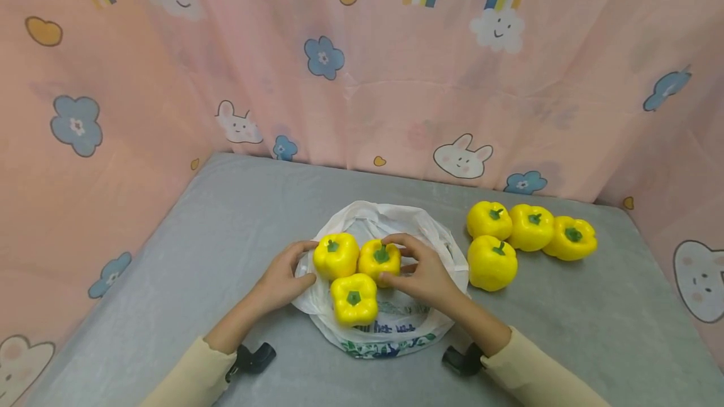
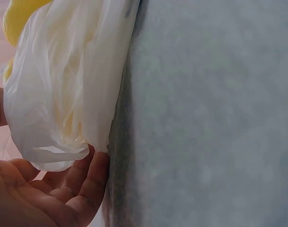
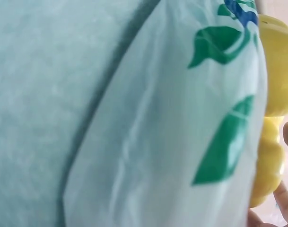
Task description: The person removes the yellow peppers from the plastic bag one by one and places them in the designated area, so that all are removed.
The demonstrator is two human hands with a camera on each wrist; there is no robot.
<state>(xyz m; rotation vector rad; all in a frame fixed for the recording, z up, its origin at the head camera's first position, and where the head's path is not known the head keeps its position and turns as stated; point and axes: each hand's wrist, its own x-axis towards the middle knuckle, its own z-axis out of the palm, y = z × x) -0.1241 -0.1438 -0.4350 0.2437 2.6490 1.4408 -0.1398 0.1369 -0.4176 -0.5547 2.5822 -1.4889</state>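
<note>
In the head view three yellow bell peppers, one a front pepper (image 1: 354, 300), another a left pepper (image 1: 335, 257), sit in a white plastic bag (image 1: 407, 339) whose mouth is spread wide. My right hand (image 1: 427, 272) grips the third, the right pepper (image 1: 370, 264), with thumb and fingers on its side. At the bag's left rim my left hand (image 1: 285, 273) has its thumb and fingers around the plastic, beside the left pepper. The left wrist view shows the left fingers (image 2: 94, 182) curled against the bag's lower edge. Parts of both hands are hidden.
To the right of the bag several more yellow bell peppers (image 1: 493, 264) stand together on the grey cloth-covered table (image 1: 198, 256). The nearest of them is close to the bag's right rim. A pink patterned curtain (image 1: 384, 118) hangs behind and at the sides.
</note>
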